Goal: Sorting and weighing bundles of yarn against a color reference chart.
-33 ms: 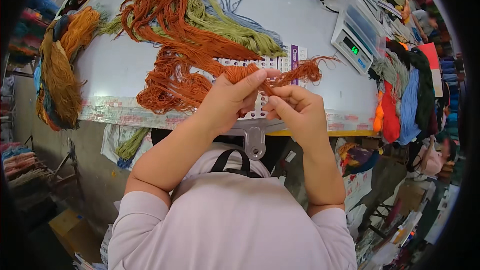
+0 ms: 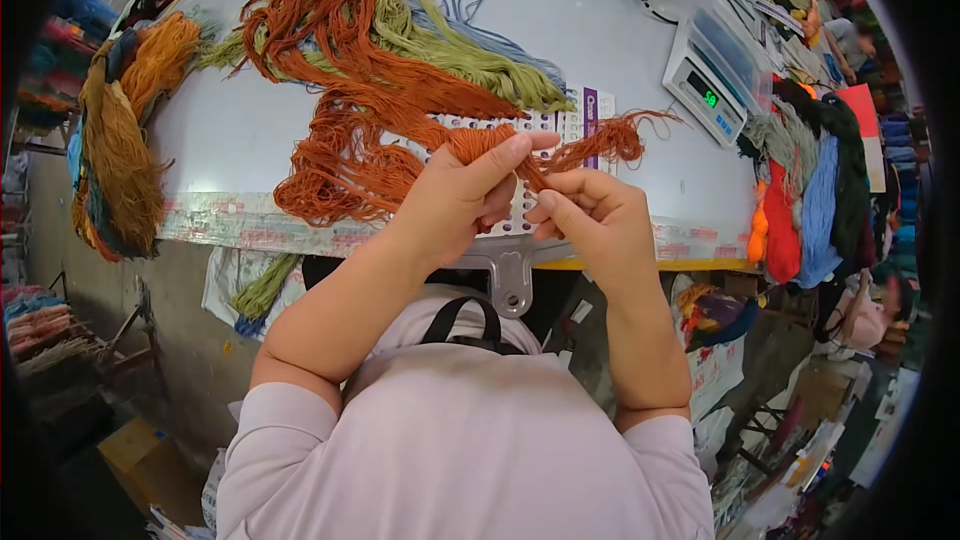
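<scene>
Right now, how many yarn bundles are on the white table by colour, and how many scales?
Rust-orange yarn, held by left hand and right hand: 1
Olive-green yarn: 1
Grey-blue yarn: 1
Digital scale: 1
Total: 4

A white table [image 2: 620,30] fills the upper view. Left of the table, a grey concrete floor [image 2: 170,340] holds a small wooden stool [image 2: 120,340]. Right of the table, stacked coloured fabrics [image 2: 905,190] crowd the edge.
</scene>
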Tool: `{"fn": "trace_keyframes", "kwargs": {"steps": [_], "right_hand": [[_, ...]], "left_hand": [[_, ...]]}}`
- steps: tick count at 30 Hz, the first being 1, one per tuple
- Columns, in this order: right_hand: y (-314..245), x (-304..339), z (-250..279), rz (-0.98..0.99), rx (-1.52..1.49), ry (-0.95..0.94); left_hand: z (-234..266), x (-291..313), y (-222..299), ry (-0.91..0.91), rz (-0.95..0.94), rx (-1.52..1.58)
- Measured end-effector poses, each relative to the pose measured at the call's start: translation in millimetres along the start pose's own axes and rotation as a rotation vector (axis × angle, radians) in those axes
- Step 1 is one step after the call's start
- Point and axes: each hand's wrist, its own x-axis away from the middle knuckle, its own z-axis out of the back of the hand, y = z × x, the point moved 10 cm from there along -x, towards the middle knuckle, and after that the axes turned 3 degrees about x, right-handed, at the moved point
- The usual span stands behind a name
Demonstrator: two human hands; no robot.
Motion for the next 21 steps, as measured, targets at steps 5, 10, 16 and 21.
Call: {"fn": "trace_keyframes", "kwargs": {"steps": [5, 10, 16, 21], "right_hand": [[5, 5, -10, -0.033, -0.117, -0.02], [0, 9, -23, 0.001, -0.273, -0.057], [-4, 10, -21, 0.068, -0.275, 0.024], [-2, 10, -23, 0.003, -0.328, -0.001]], "left_hand": [[-11, 16, 16, -0.099, -0.119, -0.201], [-14, 22, 26, -0.099, -0.16, -0.258], [-16, 25, 26, -0.153, -0.117, -0.188], [-16, 26, 26, -0.162, -0.126, -0.135]]}}
